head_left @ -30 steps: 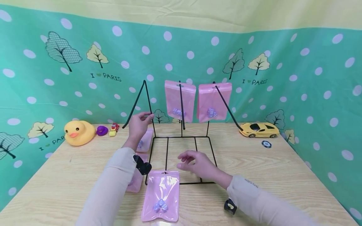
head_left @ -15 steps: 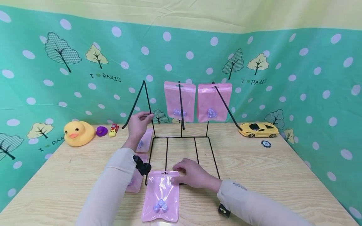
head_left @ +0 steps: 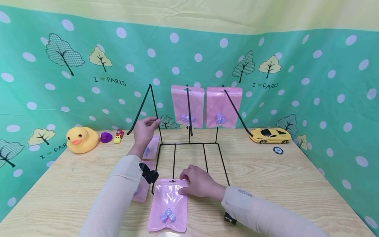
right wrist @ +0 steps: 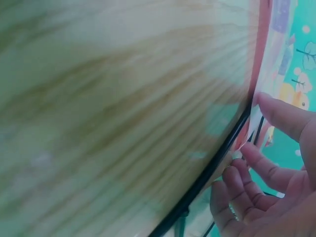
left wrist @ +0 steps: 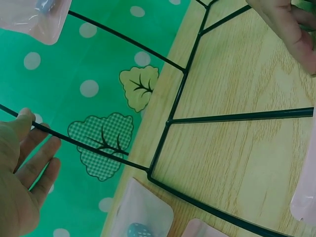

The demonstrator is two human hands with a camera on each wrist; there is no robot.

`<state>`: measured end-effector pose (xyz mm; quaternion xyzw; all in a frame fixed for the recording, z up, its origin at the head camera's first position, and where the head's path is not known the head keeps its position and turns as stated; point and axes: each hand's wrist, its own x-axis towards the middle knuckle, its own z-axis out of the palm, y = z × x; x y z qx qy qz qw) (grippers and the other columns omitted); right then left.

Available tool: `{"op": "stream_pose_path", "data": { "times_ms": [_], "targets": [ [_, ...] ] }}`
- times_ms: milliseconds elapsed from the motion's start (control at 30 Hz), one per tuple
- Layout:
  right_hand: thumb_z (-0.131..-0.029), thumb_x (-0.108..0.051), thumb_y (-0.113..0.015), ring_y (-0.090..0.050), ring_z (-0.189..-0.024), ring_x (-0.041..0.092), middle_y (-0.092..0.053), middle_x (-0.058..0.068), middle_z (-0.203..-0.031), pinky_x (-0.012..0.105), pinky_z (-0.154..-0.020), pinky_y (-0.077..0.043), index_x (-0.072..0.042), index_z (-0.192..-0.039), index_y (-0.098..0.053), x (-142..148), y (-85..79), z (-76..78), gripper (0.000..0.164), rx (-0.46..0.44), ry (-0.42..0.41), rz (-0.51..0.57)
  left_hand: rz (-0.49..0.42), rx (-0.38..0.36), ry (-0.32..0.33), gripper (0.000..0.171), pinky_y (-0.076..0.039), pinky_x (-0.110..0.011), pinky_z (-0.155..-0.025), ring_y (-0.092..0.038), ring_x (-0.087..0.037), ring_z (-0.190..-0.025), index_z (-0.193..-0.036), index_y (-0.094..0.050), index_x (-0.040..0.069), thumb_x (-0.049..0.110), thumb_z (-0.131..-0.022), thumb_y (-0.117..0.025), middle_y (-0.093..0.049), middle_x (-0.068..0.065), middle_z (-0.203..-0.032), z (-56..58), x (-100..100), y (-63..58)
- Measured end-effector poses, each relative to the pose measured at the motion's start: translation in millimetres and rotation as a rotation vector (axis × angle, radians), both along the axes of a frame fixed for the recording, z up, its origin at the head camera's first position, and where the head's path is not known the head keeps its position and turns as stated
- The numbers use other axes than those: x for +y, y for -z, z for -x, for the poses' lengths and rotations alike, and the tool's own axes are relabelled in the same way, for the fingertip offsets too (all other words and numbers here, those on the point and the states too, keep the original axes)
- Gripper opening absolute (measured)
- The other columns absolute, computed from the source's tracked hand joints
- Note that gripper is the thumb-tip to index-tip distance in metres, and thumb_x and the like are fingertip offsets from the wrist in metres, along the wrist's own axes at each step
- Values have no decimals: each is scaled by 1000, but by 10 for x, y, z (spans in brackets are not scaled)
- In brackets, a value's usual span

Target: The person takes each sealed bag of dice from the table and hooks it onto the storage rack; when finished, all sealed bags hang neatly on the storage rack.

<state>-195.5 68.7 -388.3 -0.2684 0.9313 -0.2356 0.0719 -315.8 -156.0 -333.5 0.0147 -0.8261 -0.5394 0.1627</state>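
Observation:
My left hand (head_left: pixel 143 135) holds the left upright of a black wire display rack (head_left: pixel 195 143). In the left wrist view, thumb and fingers lie on either side of that wire (left wrist: pixel 98 150). A pink zip pouch (head_left: pixel 167 201) with several purple dice (head_left: pixel 167 216) lies at the front, overlapping the rack's base. My right hand (head_left: pixel 199 182) pinches its upper right corner, thumb on the front face; the right wrist view shows the fingers (right wrist: pixel 264 165) at the pouch's edge. Two similar pouches, one on the middle prong (head_left: pixel 189 105) and one on the right prong (head_left: pixel 220 107), hang at the back.
More pink pouches lie left of the rack, one behind (head_left: pixel 151 148) and one nearer (head_left: pixel 142 190), partly under my left arm. A yellow duck (head_left: pixel 83 140), a purple duck (head_left: pixel 106 137) and a small toy car (head_left: pixel 118 136) stand left. A yellow car (head_left: pixel 270 136) and a chip (head_left: pixel 278 150) sit right.
My right hand has come down and left from over the rack's base to the front pouch and now pinches its upper right corner. The left hand stays on the upright.

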Motion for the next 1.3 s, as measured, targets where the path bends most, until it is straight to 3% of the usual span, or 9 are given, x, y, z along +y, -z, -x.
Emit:
{"op": "stream_pose_path", "data": {
  "times_ms": [167, 600, 733, 967, 1300],
  "targets": [
    [-78, -34, -88, -54, -86, 12, -56, -5, -93, 31, -81, -49, -8, -115, -69, -45, -34, -8, 49, 4, 28, -54, 6, 5, -5, 30, -51, -45, -99, -72, -34, -103, -123, -71, 1, 22, -102, -66, -73, -20, -116, 2, -1, 5],
    [-77, -29, -90, -54, -83, 14, -55, -4, -86, 30, -79, -48, -9, -99, -63, -134, -53, 11, 41, -60, 11, -90, 11, -8, -8, 31, -50, -46, -101, -71, -33, -105, -123, -71, 2, 23, -102, -65, -72, -19, -117, 15, -10, 31],
    [-75, -29, -91, -49, -75, 11, -53, -4, -82, 27, -71, -45, -11, -88, -64, -104, -39, 34, 35, -113, 18, -38, 10, -16, -6, 31, -49, -46, -102, -71, -33, -105, -123, -71, 2, 23, -102, -65, -72, -19, -117, 13, -7, 28],
    [-77, -23, -89, -46, -70, 9, -53, -7, -75, 25, -66, -41, -15, -83, -62, -24, -10, 105, 29, -189, -17, 75, 10, -18, -6, 31, -49, -45, -102, -71, -33, -106, -124, -71, 2, 23, -103, -65, -72, -19, -118, 13, -7, 24],
    [-91, -8, -71, -46, -59, 6, -51, -8, -63, 22, -56, -37, -13, -81, -62, 75, -27, 134, 14, -233, -112, 184, 4, -24, -1, 30, -50, -45, -101, -71, -33, -106, -123, -71, 2, 24, -103, -64, -72, -19, -117, 2, 2, 12]
  ]
}}
